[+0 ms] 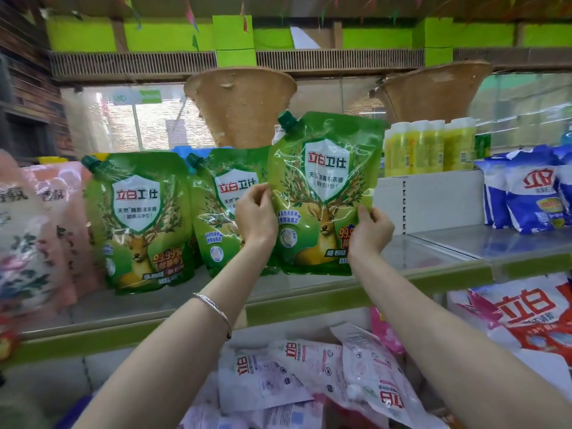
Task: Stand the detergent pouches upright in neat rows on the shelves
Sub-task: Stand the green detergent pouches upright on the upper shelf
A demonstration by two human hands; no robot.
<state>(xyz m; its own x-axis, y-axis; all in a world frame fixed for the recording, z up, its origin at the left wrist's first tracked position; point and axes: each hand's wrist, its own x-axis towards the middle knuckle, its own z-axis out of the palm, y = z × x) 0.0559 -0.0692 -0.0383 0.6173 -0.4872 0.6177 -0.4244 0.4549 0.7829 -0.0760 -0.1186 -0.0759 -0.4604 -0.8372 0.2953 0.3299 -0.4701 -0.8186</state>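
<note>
A green detergent pouch with a deer picture and a dark green cap hangs upright just above the shelf. My left hand grips its left edge and my right hand grips its right edge. To its left two more green pouches stand upright on the shelf: one at the left, another partly hidden behind my left hand and the held pouch.
Pink floral pouches stand at the far left. Blue and white bags and yellow bottles sit at the right. White and pink pouches lie in a heap on the lower shelf. Bare shelf surface shows right of the held pouch.
</note>
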